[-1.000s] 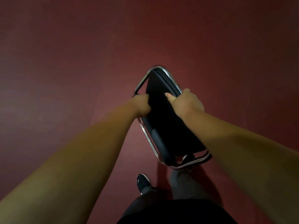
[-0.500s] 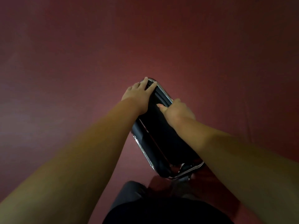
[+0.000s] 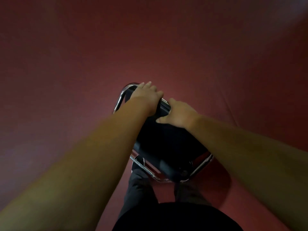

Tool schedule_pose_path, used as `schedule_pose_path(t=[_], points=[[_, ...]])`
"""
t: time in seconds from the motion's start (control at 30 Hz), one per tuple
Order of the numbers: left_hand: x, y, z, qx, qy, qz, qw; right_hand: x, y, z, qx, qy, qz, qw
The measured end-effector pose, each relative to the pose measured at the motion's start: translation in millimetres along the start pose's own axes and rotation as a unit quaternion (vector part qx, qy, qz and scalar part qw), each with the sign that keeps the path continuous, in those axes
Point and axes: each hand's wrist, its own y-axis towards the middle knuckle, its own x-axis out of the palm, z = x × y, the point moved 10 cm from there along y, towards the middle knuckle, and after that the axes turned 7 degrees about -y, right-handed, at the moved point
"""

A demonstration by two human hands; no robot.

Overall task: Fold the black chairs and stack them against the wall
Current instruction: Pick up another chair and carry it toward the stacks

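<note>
Where the fingers (image 3: 147,85) of the left hand (image 3: 146,95) lay fairly straight across the chromed top rail (image 3: 123,94) of the black padded folding chair (image 3: 166,144), they rested on it rather than clasped it. The right hand (image 3: 180,114), just beside it and nearer the body, gripped the upper edge of the black pad, with its thumb (image 3: 160,120) on the near face and its fingers curled out of sight over the far one. Both hands thus met the chair at its top end, the left slightly farther out. From them the chair, apparently folded flat or nearly so, ran back and down toward the person, its long axis slanting from upper left to lower right. Its lower chromed bar (image 3: 145,167) hung close before the legs (image 3: 138,189); whether it touched the dark red floor (image 3: 66,80) could not be told. Both arms reached forward, nearly straight and converging. No wall could be made out, so a carry probably preceded stacking.
</note>
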Motion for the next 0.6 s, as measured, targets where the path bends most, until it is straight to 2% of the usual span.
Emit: schedule_pose_path(t=[0.07, 0.13, 0.3, 0.43, 0.6], points=[[-3, 9, 6, 0.017, -0.001, -0.003, 1.0, 5, -8, 13, 0.01, 0.032, -0.044, 0.998], [-4, 20, 16, 0.04, 0.008, -0.036, 0.999, 9, -16, 28, 0.045, 0.034, -0.055, 0.997], [-15, 36, 38, 0.076, 0.022, -0.084, 0.993, 11, -41, 72, 0.146, 0.025, 0.051, 0.988], [-18, 36, 61, 0.071, 0.062, -0.124, 0.988, 14, -53, 92, 0.206, 0.033, 0.055, 0.976], [-18, 38, 103, 0.104, 0.083, -0.099, 0.986, 29, -77, 118, 0.237, 0.105, 0.08, 0.962]])
